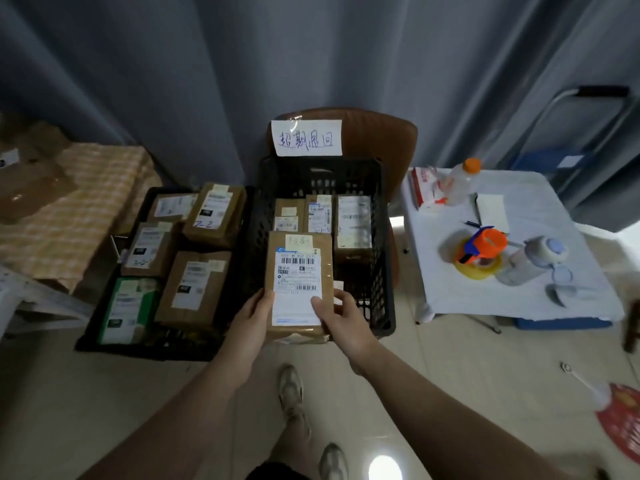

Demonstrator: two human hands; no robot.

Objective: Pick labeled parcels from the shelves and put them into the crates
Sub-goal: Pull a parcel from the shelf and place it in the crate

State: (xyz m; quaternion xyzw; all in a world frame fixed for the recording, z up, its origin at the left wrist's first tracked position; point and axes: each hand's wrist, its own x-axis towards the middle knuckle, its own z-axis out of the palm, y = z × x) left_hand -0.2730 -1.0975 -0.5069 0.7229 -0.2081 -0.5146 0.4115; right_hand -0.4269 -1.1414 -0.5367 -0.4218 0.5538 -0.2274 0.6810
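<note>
As left hand [254, 315] and right hand [343, 315] clamp fingers [318, 305] on the parcel [298, 268], it hangs over the taller crate [381, 258]

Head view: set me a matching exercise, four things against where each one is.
Things:
1. large-label parcel
2. green box
3. handwritten sign
4. orange-capped bottle

Places:
A. on the white-covered table
B. in the left crate
C. on the chair back
D. gripped by the left hand and right hand over the right crate

Pairs: 1-D, 2-B, 3-C, 4-A.
</note>
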